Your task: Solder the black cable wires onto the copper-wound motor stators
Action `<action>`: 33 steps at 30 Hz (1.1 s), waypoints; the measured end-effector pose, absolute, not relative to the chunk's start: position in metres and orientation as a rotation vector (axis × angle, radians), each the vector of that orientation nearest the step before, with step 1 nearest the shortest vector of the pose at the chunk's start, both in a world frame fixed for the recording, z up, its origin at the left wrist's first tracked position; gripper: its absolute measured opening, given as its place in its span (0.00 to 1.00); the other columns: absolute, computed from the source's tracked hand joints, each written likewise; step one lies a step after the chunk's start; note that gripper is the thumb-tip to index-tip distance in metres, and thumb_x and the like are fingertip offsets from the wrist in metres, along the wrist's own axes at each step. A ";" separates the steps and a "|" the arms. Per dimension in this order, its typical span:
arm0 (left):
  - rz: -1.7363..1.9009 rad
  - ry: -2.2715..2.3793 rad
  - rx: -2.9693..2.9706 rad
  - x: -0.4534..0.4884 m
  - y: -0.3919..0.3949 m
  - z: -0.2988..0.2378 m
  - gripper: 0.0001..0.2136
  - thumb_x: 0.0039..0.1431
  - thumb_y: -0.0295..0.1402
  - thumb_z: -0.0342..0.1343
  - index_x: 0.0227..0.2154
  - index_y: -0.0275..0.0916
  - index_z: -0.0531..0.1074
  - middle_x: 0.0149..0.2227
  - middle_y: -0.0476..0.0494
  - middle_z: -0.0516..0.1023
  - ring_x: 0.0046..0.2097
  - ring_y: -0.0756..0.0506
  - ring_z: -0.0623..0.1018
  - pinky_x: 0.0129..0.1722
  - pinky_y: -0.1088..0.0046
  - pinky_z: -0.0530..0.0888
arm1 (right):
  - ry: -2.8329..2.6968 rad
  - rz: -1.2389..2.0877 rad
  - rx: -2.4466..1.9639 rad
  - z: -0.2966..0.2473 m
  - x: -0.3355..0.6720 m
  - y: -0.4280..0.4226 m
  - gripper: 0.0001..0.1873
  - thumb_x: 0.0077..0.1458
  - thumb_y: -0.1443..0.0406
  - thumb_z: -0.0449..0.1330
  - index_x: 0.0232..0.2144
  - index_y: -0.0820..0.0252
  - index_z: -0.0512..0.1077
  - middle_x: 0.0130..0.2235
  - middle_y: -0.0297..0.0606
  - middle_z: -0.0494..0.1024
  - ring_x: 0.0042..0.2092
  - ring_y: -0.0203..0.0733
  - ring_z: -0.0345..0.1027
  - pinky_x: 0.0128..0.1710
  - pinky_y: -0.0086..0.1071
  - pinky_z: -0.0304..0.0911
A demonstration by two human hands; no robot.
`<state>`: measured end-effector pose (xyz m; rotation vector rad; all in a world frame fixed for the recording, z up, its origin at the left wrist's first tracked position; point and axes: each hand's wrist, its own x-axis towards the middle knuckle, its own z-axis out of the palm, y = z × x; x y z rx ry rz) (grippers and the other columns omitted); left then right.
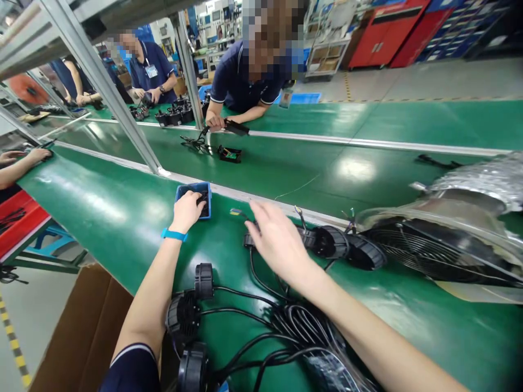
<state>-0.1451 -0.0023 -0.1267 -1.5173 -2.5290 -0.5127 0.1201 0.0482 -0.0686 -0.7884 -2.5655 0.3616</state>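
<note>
1. Left hand [187,212]: fingers curled into a blue tray [194,187] on the worktop [102,218]; we cannot tell if they pinch anything.
2. Right hand [278,242]: spread over a black plug [249,240], contact unclear.
3. Ribbed housings [183,314] and their cable bundle [304,321]: beside the hands, seemingly placed for easy reach.
4. Fan [433,250]: plastic-wrapped, right of the right hand, we note.
</note>
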 end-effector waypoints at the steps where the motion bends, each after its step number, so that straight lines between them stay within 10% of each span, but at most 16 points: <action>1: -0.503 -2.527 -1.526 -0.145 -0.003 -0.127 0.14 0.61 0.37 0.56 0.46 0.38 0.76 0.46 0.38 0.78 0.46 0.40 0.77 0.46 0.67 0.72 | -2.576 0.382 -0.648 -0.066 0.121 0.038 0.24 0.63 0.69 0.54 0.60 0.69 0.63 0.57 0.56 0.69 0.60 0.57 0.62 0.58 0.50 0.61; 6: -0.498 -2.504 -1.575 -0.147 -0.004 -0.126 0.10 0.61 0.34 0.55 0.42 0.41 0.78 0.43 0.41 0.79 0.45 0.41 0.78 0.46 0.68 0.72 | -2.809 0.717 0.264 -0.067 0.121 -0.007 0.28 0.64 0.66 0.56 0.64 0.57 0.57 0.68 0.40 0.55 0.70 0.45 0.39 0.70 0.45 0.41; 13: -0.496 -2.480 -1.589 -0.150 -0.002 -0.130 0.08 0.61 0.31 0.54 0.39 0.40 0.78 0.41 0.41 0.80 0.45 0.41 0.78 0.45 0.68 0.73 | -2.888 0.811 0.293 -0.071 0.120 -0.006 0.16 0.61 0.60 0.62 0.49 0.59 0.69 0.52 0.42 0.73 0.55 0.44 0.64 0.56 0.38 0.60; 23: -0.530 -2.422 -1.596 -0.151 -0.003 -0.129 0.08 0.61 0.29 0.51 0.37 0.39 0.76 0.38 0.40 0.79 0.41 0.42 0.78 0.42 0.68 0.73 | -2.907 0.539 0.071 -0.086 0.110 0.001 0.09 0.57 0.64 0.60 0.25 0.61 0.71 0.31 0.38 0.72 0.34 0.41 0.65 0.39 0.33 0.61; 33: -0.610 -2.362 -1.586 -0.153 -0.002 -0.130 0.14 0.65 0.29 0.45 0.41 0.37 0.76 0.41 0.38 0.77 0.43 0.43 0.78 0.47 0.68 0.73 | -2.620 1.103 -0.099 -0.086 0.111 0.008 0.16 0.48 0.80 0.50 0.35 0.59 0.66 0.35 0.35 0.73 0.36 0.37 0.65 0.37 0.29 0.58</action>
